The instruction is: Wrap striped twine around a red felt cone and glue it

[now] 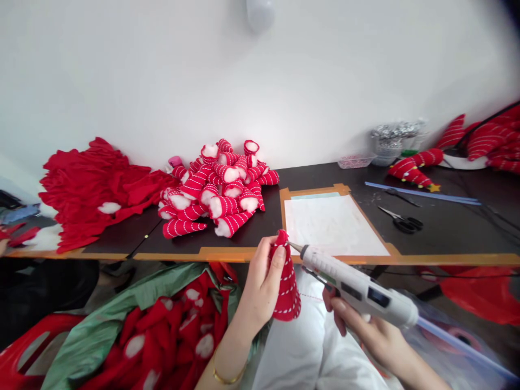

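Observation:
My left hand (266, 276) is closed on a red cloth cone (287, 292) with white stitched lines, its narrow end up and its wide end hanging over my lap. In my right hand (357, 322) is a white hot glue gun (353, 284), my fingers wrapped round its handle. The metal nozzle points left and meets or nearly touches the top of the cone; exact contact is too small to tell. A long translucent glue stick (459, 341) sticks out of the gun's rear. Just beyond lies a white sheet (331, 225) taped to the table.
On the dark table (142, 233) are stuffed striped cones (227, 189) and red cloth (97, 189). At right lie scissors (402, 222), glue sticks (422, 194), a decorated piece (414, 170) and tubs (388, 149). A green bag (81, 346) of red pieces stands below left.

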{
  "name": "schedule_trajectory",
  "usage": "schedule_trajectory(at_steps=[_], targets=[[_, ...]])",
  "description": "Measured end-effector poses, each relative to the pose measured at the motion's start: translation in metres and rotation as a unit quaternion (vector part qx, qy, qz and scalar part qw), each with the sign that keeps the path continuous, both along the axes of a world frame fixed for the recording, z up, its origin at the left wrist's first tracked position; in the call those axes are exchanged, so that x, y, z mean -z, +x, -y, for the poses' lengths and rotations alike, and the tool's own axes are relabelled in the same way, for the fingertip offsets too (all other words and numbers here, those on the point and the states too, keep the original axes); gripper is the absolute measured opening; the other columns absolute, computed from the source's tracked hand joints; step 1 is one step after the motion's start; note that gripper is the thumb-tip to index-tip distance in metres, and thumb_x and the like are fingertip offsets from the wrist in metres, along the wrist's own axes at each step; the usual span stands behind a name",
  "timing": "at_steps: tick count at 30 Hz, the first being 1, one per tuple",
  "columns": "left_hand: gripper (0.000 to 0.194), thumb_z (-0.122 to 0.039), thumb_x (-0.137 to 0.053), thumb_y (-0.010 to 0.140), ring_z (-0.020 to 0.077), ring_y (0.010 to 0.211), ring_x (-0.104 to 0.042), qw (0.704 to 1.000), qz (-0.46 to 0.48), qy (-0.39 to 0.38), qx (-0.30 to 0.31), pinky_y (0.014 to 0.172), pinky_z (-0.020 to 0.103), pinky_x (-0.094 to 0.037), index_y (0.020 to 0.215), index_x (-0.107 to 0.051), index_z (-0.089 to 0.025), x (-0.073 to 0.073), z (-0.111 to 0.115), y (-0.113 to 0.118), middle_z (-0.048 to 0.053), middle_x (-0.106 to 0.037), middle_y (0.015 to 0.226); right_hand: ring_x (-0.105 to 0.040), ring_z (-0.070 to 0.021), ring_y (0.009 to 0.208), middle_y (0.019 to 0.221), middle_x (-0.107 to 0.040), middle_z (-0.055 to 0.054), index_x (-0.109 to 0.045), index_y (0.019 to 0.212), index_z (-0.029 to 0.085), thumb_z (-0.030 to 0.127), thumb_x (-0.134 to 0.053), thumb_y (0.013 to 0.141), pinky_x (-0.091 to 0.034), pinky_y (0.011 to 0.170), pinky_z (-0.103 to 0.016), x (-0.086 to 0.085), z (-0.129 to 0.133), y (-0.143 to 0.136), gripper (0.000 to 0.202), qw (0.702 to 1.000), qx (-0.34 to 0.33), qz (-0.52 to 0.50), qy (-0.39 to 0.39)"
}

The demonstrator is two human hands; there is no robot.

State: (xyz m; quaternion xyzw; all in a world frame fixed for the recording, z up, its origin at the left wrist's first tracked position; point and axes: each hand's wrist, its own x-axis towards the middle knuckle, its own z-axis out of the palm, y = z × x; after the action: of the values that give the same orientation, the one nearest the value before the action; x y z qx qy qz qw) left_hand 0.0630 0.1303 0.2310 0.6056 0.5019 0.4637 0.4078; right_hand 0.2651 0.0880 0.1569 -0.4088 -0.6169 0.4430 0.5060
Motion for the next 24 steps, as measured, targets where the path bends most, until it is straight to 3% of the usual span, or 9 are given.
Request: schedule_trajectory(at_steps=[12,18,24], targets=[[0.032,-0.051,-0.05,0.101,0.0233,0.102,-0.063,1.0,0.005,0.005,0.002,0.091,0.03,-0.045,0.112,-0.065,-0.025,-0.001,-0.001,0.001,0.004,-0.07,0.103,-0.058,-0.0131,0.047,0.065,-0.061,0.0,-0.064,0.088,0.02,0.046,-0.061,0.097,-0.05,0.046,-0.024,0.005,-0.001,0.002,0.028,1.0,0.004,0.016,0.004],[0.033,-0.052,-0.048,0.101,0.0224,0.1,-0.063,1.0,0.002,0.005,0.001,0.09,0.03,-0.045,0.111,-0.064,-0.025,0.0,-0.001,0.002,0.004,-0.07,0.102,-0.06,-0.0142,0.047,0.064,-0.062,-0.001,-0.065,0.087,0.02,0.046,-0.061,0.097,-0.051,0.045,-0.025,-0.005,-0.002,0.001,0.029,1.0,0.002,0.03,-0.001],[0.039,-0.059,-0.051,0.098,0.0211,0.088,-0.062,0.999,0.031,-0.003,-0.017,0.083,0.029,-0.046,0.102,-0.069,-0.024,0.007,-0.009,0.001,0.002,-0.069,0.092,-0.059,-0.0138,0.044,0.068,-0.066,-0.003,-0.069,0.086,0.021,0.045,-0.063,0.094,-0.052,0.045,-0.025,-0.012,-0.003,0.005,0.026,0.998,-0.001,0.04,0.049]])
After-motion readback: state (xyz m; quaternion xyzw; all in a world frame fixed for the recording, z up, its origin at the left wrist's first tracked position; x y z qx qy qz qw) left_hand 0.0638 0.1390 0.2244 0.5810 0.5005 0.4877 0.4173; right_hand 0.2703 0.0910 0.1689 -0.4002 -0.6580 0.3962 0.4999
